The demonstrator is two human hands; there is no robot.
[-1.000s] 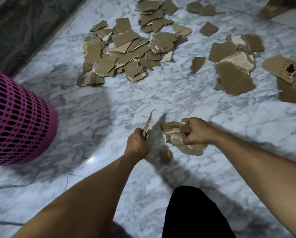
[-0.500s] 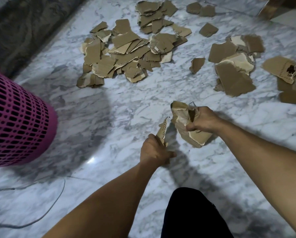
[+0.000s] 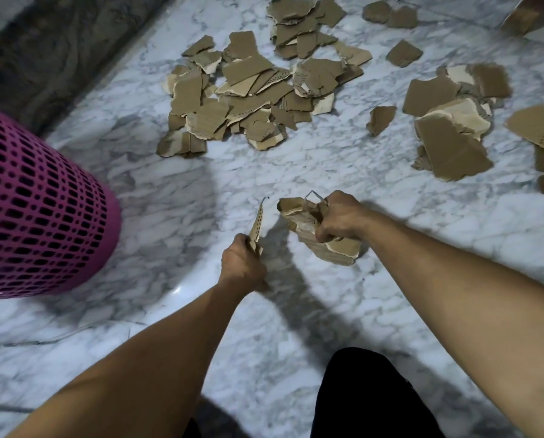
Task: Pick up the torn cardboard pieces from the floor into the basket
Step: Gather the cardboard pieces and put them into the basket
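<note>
My left hand [image 3: 243, 263] grips a thin torn cardboard strip [image 3: 257, 223] that stands upright out of the fist. My right hand [image 3: 338, 218] clutches a bundle of several torn cardboard pieces [image 3: 308, 227], held just above the marble floor. A large heap of torn cardboard [image 3: 242, 96] lies farther ahead on the floor, and a second group of cardboard pieces [image 3: 447, 128] lies to the right. The pink perforated basket [image 3: 33, 210] stands at the left edge, well left of both hands; its opening is out of view.
A white-grey marble floor [image 3: 176, 191] fills the view. A dark stone strip [image 3: 52, 49] runs along the upper left. Loose single cardboard scraps [image 3: 380, 119] lie between the two heaps. My dark-clothed knee [image 3: 368, 396] is at the bottom centre.
My right hand lifted its bundle off the floor and turned it. My left hand moved right to the small scrap, which is gone from the floor, then back left holding the strip.
</note>
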